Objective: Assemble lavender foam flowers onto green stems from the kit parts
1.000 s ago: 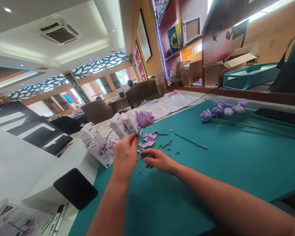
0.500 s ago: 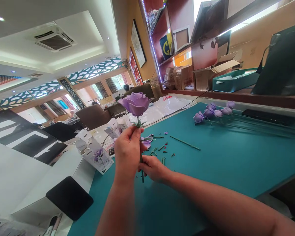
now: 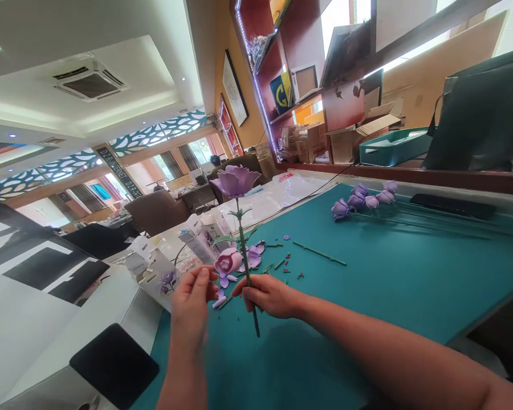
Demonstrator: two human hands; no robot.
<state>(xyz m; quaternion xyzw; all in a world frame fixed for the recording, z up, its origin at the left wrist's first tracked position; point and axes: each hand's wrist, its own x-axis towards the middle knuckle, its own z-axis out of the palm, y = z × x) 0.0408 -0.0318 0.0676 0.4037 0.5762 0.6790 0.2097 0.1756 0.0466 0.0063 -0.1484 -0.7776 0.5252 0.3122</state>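
On the teal desk (image 3: 346,285), my right fingers (image 3: 256,291) are pinching the stem (image 3: 244,256) of a foam rose (image 3: 235,181), my left fingers (image 3: 200,276) pressed together beside it; the loose petals (image 3: 252,259) look next.

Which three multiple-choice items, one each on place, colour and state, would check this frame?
1. Where do the bunched purple roses lie? A on the teal work mat; B on the shelf; C in a cardboard box.
2. What colour is the held rose's bloom? A red; B lilac; C white.
3. How does the left hand stand to the green stem? A gripping it; B apart from it, fingers raised; C pressing it to the mat.

1 A: their heads rest on the mat's far side.
2 B: the petals show lilac.
3 B: only the right hand closes on the stem.
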